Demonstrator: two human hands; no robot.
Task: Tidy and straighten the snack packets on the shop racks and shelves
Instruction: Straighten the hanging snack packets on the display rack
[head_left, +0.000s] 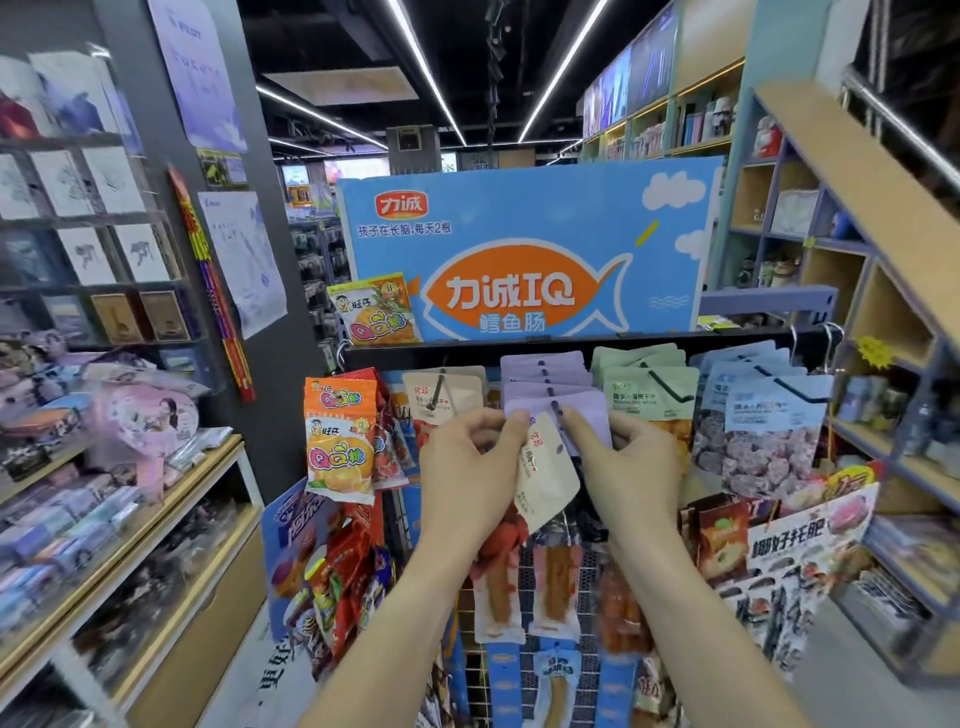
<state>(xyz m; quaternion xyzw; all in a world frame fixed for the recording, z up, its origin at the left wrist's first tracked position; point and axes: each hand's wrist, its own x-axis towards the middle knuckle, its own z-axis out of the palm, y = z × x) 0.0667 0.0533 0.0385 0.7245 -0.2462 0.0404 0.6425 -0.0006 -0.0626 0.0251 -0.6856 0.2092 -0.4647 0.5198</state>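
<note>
Pinching cream packet (545, 467), left hand (467, 467); right hand (631, 462) pinching purple packet (582, 415) (header sign (530, 249): 力诚IQ 鳕鱼肠).

Both bare forearms are raised from the lower edge of the view and brought together in front of the purple packets (550, 400). The left hand (470, 467) is held with its back to the camera, just below and left of those packets, its fingers curled and its thumb and fingertips pinched on the top corner of a cream packet (545, 478). The right hand (631, 467) is set just right of it, knuckles up, fingers curled, the front purple packet pinched at its lower edge.
</note>
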